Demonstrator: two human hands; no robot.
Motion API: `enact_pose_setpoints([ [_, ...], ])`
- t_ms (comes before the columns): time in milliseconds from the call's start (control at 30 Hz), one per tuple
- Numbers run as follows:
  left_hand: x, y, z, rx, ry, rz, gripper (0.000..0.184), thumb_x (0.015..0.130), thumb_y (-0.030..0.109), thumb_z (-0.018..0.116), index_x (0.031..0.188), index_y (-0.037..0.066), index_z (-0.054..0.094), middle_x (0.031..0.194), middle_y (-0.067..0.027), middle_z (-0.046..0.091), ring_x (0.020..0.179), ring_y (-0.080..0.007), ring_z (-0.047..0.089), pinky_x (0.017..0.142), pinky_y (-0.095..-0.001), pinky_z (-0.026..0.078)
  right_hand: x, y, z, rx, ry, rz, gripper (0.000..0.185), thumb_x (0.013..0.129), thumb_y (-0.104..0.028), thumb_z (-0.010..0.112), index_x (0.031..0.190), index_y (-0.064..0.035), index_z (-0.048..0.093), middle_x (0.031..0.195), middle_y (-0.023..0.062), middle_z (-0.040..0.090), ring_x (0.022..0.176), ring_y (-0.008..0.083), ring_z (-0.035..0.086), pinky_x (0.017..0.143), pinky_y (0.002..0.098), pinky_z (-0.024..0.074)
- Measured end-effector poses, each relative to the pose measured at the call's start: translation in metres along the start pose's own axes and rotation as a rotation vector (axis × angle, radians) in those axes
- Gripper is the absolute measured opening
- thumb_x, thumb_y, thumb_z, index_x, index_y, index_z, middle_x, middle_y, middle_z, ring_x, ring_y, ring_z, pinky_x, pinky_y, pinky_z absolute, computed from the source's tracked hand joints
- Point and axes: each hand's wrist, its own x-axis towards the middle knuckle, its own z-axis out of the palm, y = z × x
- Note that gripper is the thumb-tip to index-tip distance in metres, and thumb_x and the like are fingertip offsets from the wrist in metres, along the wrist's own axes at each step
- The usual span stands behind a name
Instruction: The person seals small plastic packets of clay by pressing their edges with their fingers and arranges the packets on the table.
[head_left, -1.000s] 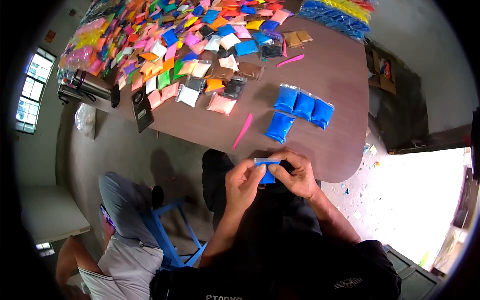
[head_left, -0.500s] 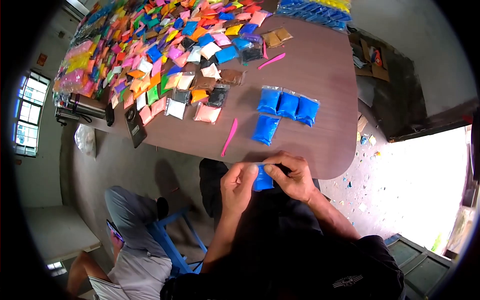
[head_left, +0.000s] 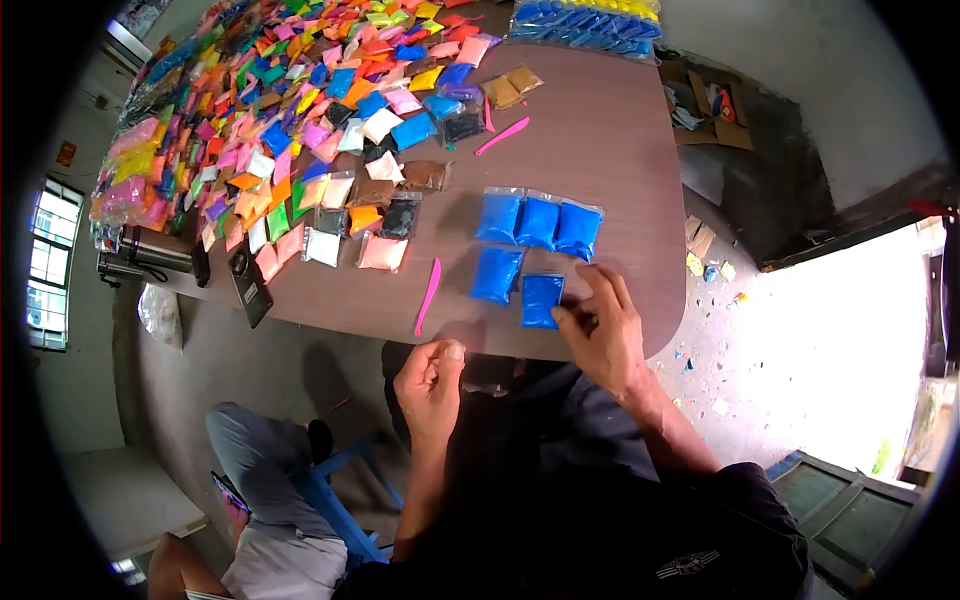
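A small clear packet of blue clay (head_left: 543, 302) lies near the front edge of the table. My right hand (head_left: 606, 340) is just to its right, thumb at its lower right edge and fingers apart. Another blue packet (head_left: 496, 275) lies to the upper left. Behind them, three blue packets stand side by side in a row, the middle one (head_left: 538, 222) between its neighbours. My left hand (head_left: 430, 388) is at the table's front edge, fingers curled and thumb pressed to the index finger, with nothing visible in it. A pink plastic knife (head_left: 428, 296) lies just beyond it.
A large pile of multicoloured packets (head_left: 330, 130) covers the table's left and back. Another pink knife (head_left: 502, 136) lies further back. Blue and yellow bagged packets (head_left: 585, 25) sit at the far edge. A phone (head_left: 248, 287) lies at the left edge; a seated person (head_left: 270, 470) is below.
My right hand has moved forward and set the blue packet on the table, its fingers now apart. My left hand has let go of the packet and drawn left. The view has shifted slightly.
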Motion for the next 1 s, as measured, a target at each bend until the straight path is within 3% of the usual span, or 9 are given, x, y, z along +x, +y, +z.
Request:
enact_pose_setpoints([
  [67,0.001,-0.005,-0.003,0.039,0.012,0.036,0.012,0.094,0.006,0.07,0.097,-0.006,0.068,0.079,-0.0008,0.064,0.07,-0.0047,0.054,0.064,-0.02,0.046,-0.005,0.002,-0.002,-0.024,0.001,-0.077,0.041,0.082,-0.01,0.077,0.12,-0.0036,0.062,0.118,0.0162,0.063,0.08,0.0292,0.07,0.069,0.0381,0.0582],
  [133,0.003,-0.007,-0.005,0.082,0.022,0.081,0.012,0.094,0.006,0.07,0.097,-0.006,0.068,0.078,-0.0001,0.063,0.069,-0.0044,0.054,0.063,-0.02,0.045,-0.005,0.011,-0.003,-0.19,-0.044,-0.419,0.036,0.077,-0.008,0.079,0.112,-0.0072,0.068,0.118,0.0109,0.062,0.085,0.0269,0.068,0.071,0.0375,0.0583],
  [300,0.013,-0.009,-0.014,0.292,0.111,0.175,0.013,0.09,0.009,0.074,0.095,-0.002,0.07,0.073,-0.0016,0.063,0.066,-0.0067,0.053,0.061,-0.0235,0.045,0.006,0.011,0.003,-0.287,-0.064,-0.547,0.032,0.074,-0.01,0.081,0.105,-0.0105,0.073,0.117,0.0089,0.063,0.09,0.0271,0.066,0.075,0.038,0.058],
  [333,0.017,-0.008,-0.015,0.302,0.132,0.199,0.014,0.089,0.01,0.075,0.095,-0.001,0.071,0.072,-0.003,0.063,0.065,-0.0079,0.053,0.061,-0.0248,0.045,0.006,0.012,0.006,-0.277,-0.043,-0.484,0.032,0.073,-0.01,0.082,0.104,-0.0093,0.074,0.116,0.0103,0.064,0.094,0.0292,0.067,0.078,0.0397,0.0577],
  [367,0.023,-0.005,-0.018,0.321,0.117,0.256,0.012,0.092,0.009,0.072,0.095,-0.003,0.07,0.072,0.0014,0.063,0.065,-0.003,0.05,0.058,-0.0204,0.04,0.008,0.014,0.008,-0.269,-0.024,-0.419,0.033,0.072,-0.01,0.083,0.104,-0.0081,0.074,0.115,0.0117,0.064,0.098,0.0314,0.067,0.082,0.0414,0.0574],
  [567,0.062,0.022,-0.034,0.366,0.15,0.25,0.016,0.091,0.013,0.075,0.096,-0.002,0.071,0.07,0.0002,0.062,0.063,-0.0046,0.049,0.057,-0.0231,0.042,0.016,0.011,0.011,-0.293,-0.002,-0.453,0.033,0.073,-0.011,0.082,0.105,-0.0108,0.074,0.115,0.0081,0.064,0.093,0.0279,0.066,0.077,0.0381,0.0576],
  [800,0.147,0.042,-0.049,0.378,0.152,0.277,0.021,0.096,0.019,0.071,0.098,-0.002,0.071,0.072,0.005,0.058,0.066,-0.0004,0.046,0.058,-0.0192,0.037,0.018,0.01,0.009,-0.261,0.0,-0.396,0.037,0.069,-0.01,0.084,0.104,-0.0085,0.073,0.114,0.0088,0.064,0.093,0.0289,0.066,0.077,0.04,0.0579],
  [900,0.219,0.049,-0.073,0.598,0.159,0.397,0.019,0.093,0.016,0.071,0.097,-0.002,0.07,0.075,-0.0055,0.067,0.065,-0.0114,0.059,0.06,-0.0286,0.047,0.016,0.017,0.009,-0.125,0.014,-0.32,0.035,0.069,-0.009,0.086,0.102,-0.0064,0.072,0.108,0.0111,0.065,0.088,0.0306,0.067,0.076,0.0405,0.0578],
  [1000,0.293,0.029,-0.11,0.753,0.147,0.53,0.017,0.089,0.014,0.071,0.096,-0.001,0.07,0.082,-0.0131,0.071,0.069,-0.0228,0.068,0.064,-0.0354,0.053,0.019,0.013,0.0,0.053,-0.03,-0.198,0.017,0.075,0.0,0.078,0.091,-0.0031,0.071,0.086,0.014,0.065,0.075,0.0303,0.066,0.067,0.0375,0.0534],
])
